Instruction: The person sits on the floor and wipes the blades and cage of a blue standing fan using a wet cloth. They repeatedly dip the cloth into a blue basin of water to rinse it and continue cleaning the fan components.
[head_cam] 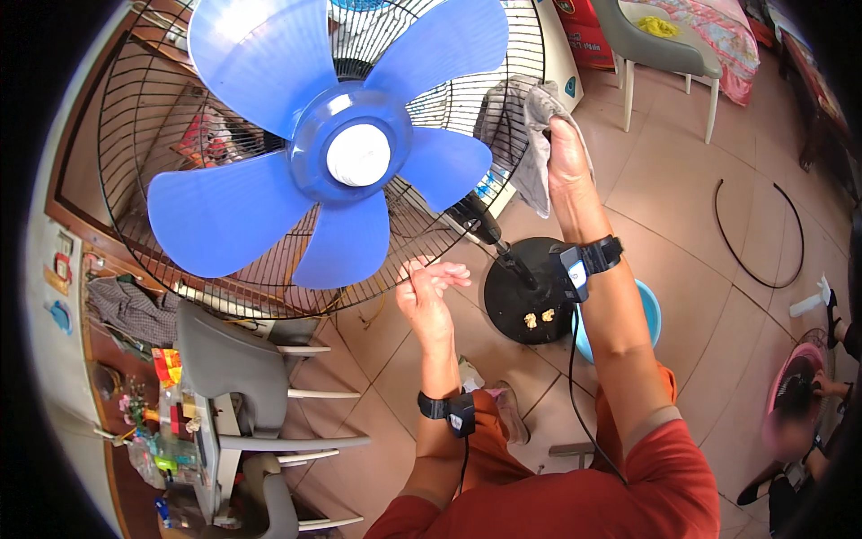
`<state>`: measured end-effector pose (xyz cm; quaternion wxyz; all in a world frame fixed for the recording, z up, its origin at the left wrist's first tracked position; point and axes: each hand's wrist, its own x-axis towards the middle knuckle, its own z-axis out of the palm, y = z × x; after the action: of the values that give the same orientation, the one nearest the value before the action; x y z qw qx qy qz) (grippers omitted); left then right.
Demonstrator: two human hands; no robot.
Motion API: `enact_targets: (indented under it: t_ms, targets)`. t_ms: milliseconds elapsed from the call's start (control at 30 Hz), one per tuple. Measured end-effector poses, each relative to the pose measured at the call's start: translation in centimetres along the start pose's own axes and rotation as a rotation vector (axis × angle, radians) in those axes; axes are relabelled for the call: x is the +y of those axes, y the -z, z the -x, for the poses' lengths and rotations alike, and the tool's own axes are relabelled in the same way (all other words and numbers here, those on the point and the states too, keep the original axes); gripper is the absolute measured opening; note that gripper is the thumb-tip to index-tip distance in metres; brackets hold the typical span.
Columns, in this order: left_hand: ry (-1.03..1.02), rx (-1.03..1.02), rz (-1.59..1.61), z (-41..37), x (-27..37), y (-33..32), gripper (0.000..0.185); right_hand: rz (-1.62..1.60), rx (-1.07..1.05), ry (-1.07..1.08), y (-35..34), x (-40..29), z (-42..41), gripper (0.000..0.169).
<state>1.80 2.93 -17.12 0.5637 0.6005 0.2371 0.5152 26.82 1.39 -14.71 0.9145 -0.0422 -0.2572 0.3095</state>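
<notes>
A pedestal fan with blue plastic blades (236, 215) and a white centre cap fills the upper left of the view. In front of the blades no grille is seen; a black wire guard (128, 222) surrounds them from behind. My right hand (568, 158) grips a grey cloth (539, 128), which lies against the guard's right rim. At the guard's lower rim is my left hand (431, 296), fingers loosely extended to the right; whether they grip the wire is unclear. The fan's black pole (502, 246) runs down to a round black base (505, 303) bearing two small pale pieces.
A light-blue basin (650, 310) sits beside the base, partly behind my right arm. A black hoop-shaped strip (801, 249) lies on the tiled floor. Grey chairs (222, 357) stand left, another (663, 50) upper right. A person holds a pink-rimmed fan part (798, 357) at right.
</notes>
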Motion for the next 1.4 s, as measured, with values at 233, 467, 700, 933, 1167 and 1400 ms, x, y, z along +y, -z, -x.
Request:
enact_targets:
  t_ms: [233, 467, 700, 933, 1167, 1400]
  targets:
    - [0.002, 0.027, 0.015, -0.2, -0.3, 0.0, 0.033, 0.024, -0.03, 0.003, 0.6, -0.4, 0.0, 0.047]
    - [0.004, 0.012, 0.035, -0.3, -0.4, 0.0, 0.032, -0.014, 0.095, -0.036, 0.3, -0.3, 0.2, 0.041]
    - [0.006, 0.034, 0.023, -0.4, -0.2, -0.2, 0.032, 0.094, 0.214, -0.053, 2.0, -0.2, 1.2, 0.036]
    - [-0.003, 0.027, 0.04, -0.3, -0.1, -0.4, 0.032, -0.034, 0.258, -0.073, 3.2, -0.4, 0.5, 0.046]
    - [0.028, 0.027, 0.037, -0.2, 0.2, -0.2, 0.028, -0.03, 0.087, -0.09, 2.9, 0.2, -2.3, 0.051]
    - [0.041, 0.039, 0.032, -0.3, 0.2, -0.3, 0.024, -0.06, -0.017, -0.251, 0.4, 1.0, -2.7, 0.044]
